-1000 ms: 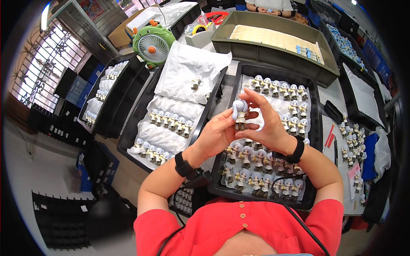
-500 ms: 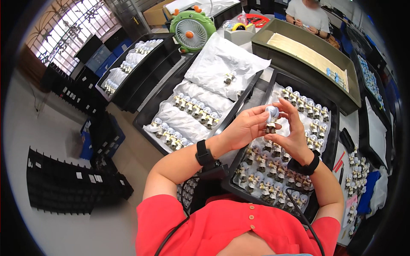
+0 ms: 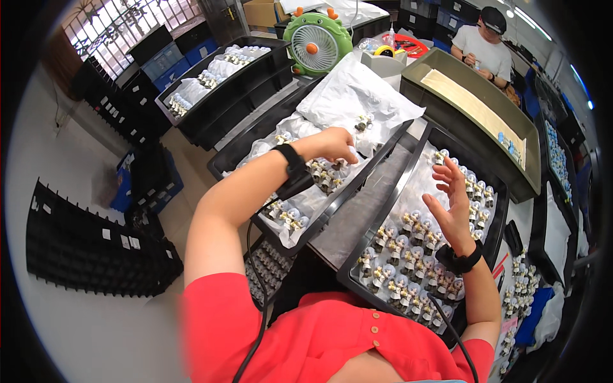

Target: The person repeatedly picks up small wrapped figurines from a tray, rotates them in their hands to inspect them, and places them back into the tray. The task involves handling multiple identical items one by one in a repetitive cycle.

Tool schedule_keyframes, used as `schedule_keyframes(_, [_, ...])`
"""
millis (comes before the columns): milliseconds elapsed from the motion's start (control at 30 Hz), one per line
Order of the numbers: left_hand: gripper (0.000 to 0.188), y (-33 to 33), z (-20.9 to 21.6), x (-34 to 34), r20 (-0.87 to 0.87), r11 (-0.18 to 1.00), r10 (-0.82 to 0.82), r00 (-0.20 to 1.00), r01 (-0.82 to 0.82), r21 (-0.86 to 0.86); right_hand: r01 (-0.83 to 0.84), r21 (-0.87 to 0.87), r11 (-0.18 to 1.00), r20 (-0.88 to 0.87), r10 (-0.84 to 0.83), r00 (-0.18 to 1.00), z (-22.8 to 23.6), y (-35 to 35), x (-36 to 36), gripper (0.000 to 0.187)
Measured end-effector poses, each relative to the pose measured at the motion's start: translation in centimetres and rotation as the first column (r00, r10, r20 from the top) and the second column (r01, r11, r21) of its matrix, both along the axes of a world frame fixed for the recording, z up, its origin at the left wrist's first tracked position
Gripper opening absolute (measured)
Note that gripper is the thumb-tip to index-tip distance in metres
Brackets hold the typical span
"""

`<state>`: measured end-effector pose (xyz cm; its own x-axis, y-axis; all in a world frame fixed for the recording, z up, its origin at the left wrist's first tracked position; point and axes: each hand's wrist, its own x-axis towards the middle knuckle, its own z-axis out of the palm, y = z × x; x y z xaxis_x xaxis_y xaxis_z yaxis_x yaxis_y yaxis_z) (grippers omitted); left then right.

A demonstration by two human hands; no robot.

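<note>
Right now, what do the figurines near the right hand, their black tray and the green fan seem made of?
Figurines: probably moulded, painted plastic, being near-identical and many-coloured; resin is possible, gloss unclear.
Black tray: likely rigid plastic, satin, judging by its smooth rounded rim and highlights.
Green fan: apparently plastic, slight sheen; its housing looks smooth, evenly coloured.

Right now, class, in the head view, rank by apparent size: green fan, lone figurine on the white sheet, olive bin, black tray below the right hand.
Largest to smallest:
Black tray, even partly covered
Olive bin
Green fan
Lone figurine
</note>
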<state>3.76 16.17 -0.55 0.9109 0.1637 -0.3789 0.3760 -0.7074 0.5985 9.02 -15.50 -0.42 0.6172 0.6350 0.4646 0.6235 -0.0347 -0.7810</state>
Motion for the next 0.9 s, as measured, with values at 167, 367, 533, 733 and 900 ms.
schedule_keyframes(167, [0.050, -1.5, -3.9, 3.1, 0.140, 0.992, 0.034, 0.990, -0.050, 0.116, -0.005, -0.038, 0.999, 0.036, 0.006, 0.999, -0.1, 0.1, 0.2, 0.072])
schedule_keyframes(367, [0.038, -2.1, -4.5, 2.9, 0.293, 0.992, 0.085, 0.952, -0.108, 0.062, -0.004, -0.042, 0.999, 0.052, 0.006, 0.999, -0.2, -0.3, 0.5, 0.066])
schedule_keyframes(533, [0.024, -1.3, -4.4, 2.6, 0.180, 0.992, 0.099, 0.979, -0.082, -0.100, 0.010, -0.058, 0.998, 0.093, -0.005, 0.996, -0.5, -0.4, 1.5, 0.058])
schedule_keyframes(733, [0.023, -1.8, -5.3, 2.9, 0.324, 0.993, -0.054, 0.945, 0.018, 0.113, -0.087, -0.260, 0.962, 0.100, 0.116, 0.988, 0.2, -0.5, 1.7, 0.040])
schedule_keyframes(900, [0.046, -1.6, -1.8, 1.9, 0.397, 0.949, -0.114, 0.911, -0.019, 0.316, -0.111, -0.450, 0.886, 0.144, 0.195, 0.970, -1.0, -1.2, 1.3, 0.035])
